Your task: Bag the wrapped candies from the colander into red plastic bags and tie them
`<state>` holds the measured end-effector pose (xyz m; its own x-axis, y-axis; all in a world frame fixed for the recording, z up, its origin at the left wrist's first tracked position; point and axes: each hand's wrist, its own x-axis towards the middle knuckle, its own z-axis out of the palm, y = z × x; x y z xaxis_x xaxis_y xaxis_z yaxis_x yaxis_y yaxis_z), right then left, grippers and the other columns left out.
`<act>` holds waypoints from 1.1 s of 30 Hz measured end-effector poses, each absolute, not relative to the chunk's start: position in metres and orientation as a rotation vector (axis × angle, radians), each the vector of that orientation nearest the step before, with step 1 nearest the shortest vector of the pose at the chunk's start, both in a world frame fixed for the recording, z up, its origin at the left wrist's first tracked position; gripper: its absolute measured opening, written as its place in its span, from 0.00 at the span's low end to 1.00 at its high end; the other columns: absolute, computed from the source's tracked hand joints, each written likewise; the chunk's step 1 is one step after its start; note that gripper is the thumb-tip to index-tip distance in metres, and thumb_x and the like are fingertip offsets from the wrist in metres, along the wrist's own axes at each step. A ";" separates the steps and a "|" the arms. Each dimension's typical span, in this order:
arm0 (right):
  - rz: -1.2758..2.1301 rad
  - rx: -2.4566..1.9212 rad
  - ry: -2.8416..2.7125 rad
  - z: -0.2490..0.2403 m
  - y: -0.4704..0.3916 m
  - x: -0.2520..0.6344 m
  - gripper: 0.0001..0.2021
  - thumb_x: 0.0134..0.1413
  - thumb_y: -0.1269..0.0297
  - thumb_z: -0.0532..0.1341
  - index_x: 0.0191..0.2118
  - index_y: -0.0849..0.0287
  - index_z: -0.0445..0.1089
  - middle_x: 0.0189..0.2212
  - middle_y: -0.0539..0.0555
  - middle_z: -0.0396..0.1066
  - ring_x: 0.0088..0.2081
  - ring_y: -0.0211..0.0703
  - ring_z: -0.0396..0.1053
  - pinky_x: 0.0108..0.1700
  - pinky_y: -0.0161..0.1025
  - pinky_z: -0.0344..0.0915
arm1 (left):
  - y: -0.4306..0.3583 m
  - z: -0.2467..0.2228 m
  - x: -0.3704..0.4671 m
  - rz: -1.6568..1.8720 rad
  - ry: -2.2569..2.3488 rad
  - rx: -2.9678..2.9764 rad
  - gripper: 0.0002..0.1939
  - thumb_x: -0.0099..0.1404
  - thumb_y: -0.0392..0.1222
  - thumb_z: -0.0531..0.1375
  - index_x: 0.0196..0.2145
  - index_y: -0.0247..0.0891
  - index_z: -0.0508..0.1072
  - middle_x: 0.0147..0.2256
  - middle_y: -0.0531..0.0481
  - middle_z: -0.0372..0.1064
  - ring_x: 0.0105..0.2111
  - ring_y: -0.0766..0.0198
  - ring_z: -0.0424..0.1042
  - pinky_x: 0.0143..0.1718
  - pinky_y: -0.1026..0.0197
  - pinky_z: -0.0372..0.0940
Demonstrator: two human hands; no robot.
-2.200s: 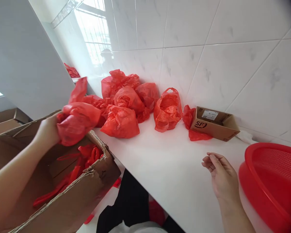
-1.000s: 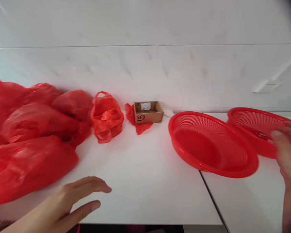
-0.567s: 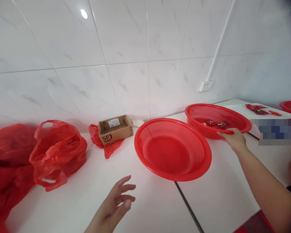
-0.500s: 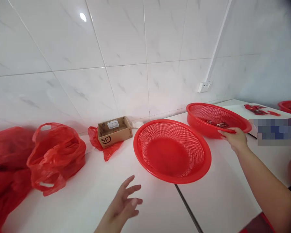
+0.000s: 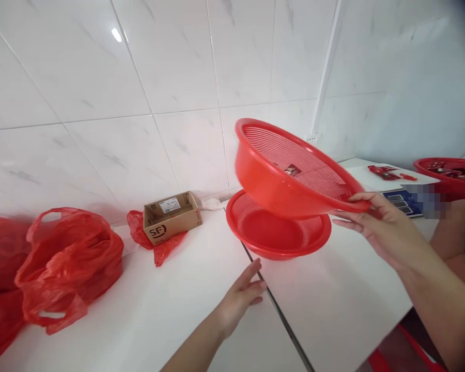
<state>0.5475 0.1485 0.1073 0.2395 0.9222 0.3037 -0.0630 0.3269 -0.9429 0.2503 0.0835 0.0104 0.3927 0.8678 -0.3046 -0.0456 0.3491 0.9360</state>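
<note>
While the right hand (image 5: pixel 383 225) is closed, thumb and fingers gripping the near rim of a raised basket (image 5: pixel 282 188), the left hand (image 5: pixel 240 302) is half open, fingers slightly spread, holding nothing. The raised basket, tilted and containing a small packet (image 5: pixel 293 170), extends leftward from the right hand, above a second basket (image 5: pixel 271 230). This lower basket rests on the bench (image 5: pixel 170 305) just beyond the left fingertips. Farther left of the left hand are a cardboard box (image 5: pixel 178 223) and a red bag (image 5: pixel 72 263).
</note>
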 end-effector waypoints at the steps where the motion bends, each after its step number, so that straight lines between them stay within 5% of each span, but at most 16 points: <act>1: 0.911 -0.989 -1.135 0.110 0.138 0.536 0.18 0.40 0.62 0.72 0.38 0.55 0.69 0.36 0.52 0.69 0.37 0.43 0.70 0.42 0.44 0.71 | 0.081 0.004 0.254 0.696 0.984 1.067 0.38 0.60 0.51 0.63 0.65 0.45 0.56 0.66 0.45 0.48 0.59 0.52 0.59 0.56 0.52 0.58; 4: 1.110 -1.016 -1.193 0.109 0.105 0.502 0.19 0.40 0.62 0.72 0.39 0.53 0.67 0.36 0.51 0.70 0.37 0.42 0.70 0.35 0.34 0.70 | 0.055 -0.010 0.252 0.587 0.946 1.201 0.30 0.59 0.55 0.63 0.57 0.41 0.68 0.53 0.41 0.68 0.50 0.52 0.69 0.53 0.51 0.60; 7: 1.368 -1.060 -1.185 0.094 0.078 0.475 0.20 0.39 0.59 0.72 0.39 0.52 0.66 0.40 0.54 0.72 0.36 0.45 0.71 0.31 0.34 0.69 | 0.017 -0.013 0.231 0.569 0.933 1.232 0.24 0.58 0.57 0.63 0.48 0.41 0.76 0.44 0.44 0.74 0.44 0.52 0.72 0.50 0.51 0.62; 12: 1.696 -0.945 -1.368 0.054 0.072 0.444 0.19 0.39 0.57 0.71 0.39 0.51 0.67 0.36 0.56 0.73 0.31 0.49 0.72 0.30 0.41 0.70 | -0.034 -0.012 0.171 0.888 1.119 1.092 0.22 0.58 0.59 0.63 0.44 0.43 0.78 0.42 0.45 0.75 0.49 0.48 0.69 0.52 0.48 0.61; 21: 1.105 -1.248 -1.497 -0.027 0.107 0.419 0.27 0.33 0.48 0.70 0.41 0.54 0.68 0.46 0.57 0.69 0.47 0.56 0.70 0.42 0.42 0.73 | -0.101 -0.010 0.053 1.271 1.756 0.896 0.19 0.59 0.57 0.61 0.41 0.41 0.78 0.39 0.46 0.75 0.41 0.54 0.72 0.46 0.55 0.64; 25: 0.900 -1.273 -1.396 -0.041 0.090 0.389 0.34 0.38 0.47 0.68 0.53 0.53 0.64 0.56 0.58 0.60 0.52 0.57 0.66 0.41 0.41 0.73 | -0.080 0.021 0.018 1.525 2.097 1.145 0.17 0.61 0.53 0.59 0.45 0.43 0.75 0.46 0.44 0.70 0.50 0.52 0.67 0.48 0.55 0.64; 30: 1.038 -1.111 -1.167 -0.043 0.040 0.336 0.48 0.44 0.53 0.69 0.67 0.40 0.42 0.67 0.58 0.43 0.51 0.56 0.70 0.41 0.43 0.73 | -0.013 0.064 -0.026 1.637 2.506 1.449 0.26 0.58 0.44 0.62 0.56 0.48 0.69 0.63 0.43 0.52 0.62 0.46 0.51 0.60 0.44 0.50; 33: 1.139 -1.115 -1.199 -0.060 0.018 0.314 0.42 0.48 0.48 0.65 0.66 0.42 0.46 0.67 0.59 0.44 0.48 0.54 0.71 0.38 0.41 0.73 | 0.022 0.086 -0.053 1.668 2.439 1.362 0.19 0.50 0.39 0.67 0.42 0.46 0.78 0.56 0.43 0.64 0.60 0.41 0.55 0.58 0.43 0.50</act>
<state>0.3144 0.0176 -0.0598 0.0300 0.9948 0.0975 -0.0458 0.0988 -0.9941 -0.0526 0.0221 0.0859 -0.6441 0.5686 0.5117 0.6831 0.1266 0.7193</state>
